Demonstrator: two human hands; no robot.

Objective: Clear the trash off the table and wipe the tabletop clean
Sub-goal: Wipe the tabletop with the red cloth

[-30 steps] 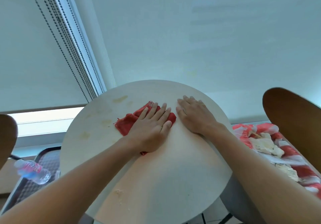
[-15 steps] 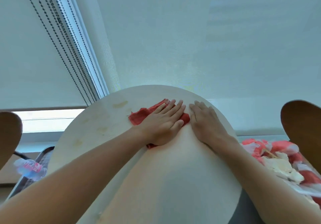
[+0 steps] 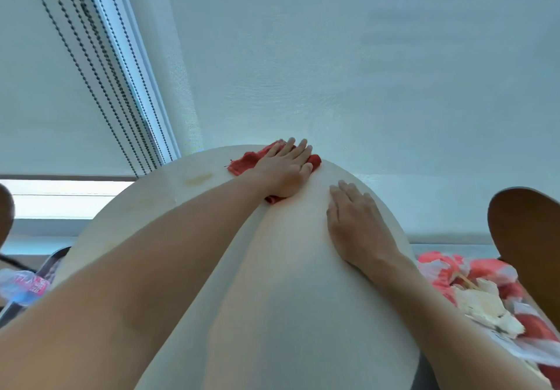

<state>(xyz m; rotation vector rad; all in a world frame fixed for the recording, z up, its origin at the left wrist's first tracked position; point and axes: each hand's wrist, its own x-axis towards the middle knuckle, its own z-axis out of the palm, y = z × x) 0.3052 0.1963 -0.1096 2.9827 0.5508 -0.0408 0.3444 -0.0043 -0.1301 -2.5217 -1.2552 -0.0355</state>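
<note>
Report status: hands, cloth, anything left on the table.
Left hand flat on red cloth at table's far edge. Right hand flat on bare tabletop. Yellow stain left of cloth, unwiped.

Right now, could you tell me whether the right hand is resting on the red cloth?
No, the right hand lies flat on the bare round table; the left hand presses the red cloth.

Pale roller blinds (image 3: 363, 71) cover the window behind the table, with beaded cords (image 3: 100, 65) hanging at left. Daylight shows in a bright strip (image 3: 60, 199) under the left blind. A brown chair back (image 3: 527, 238) stands at right.
</note>
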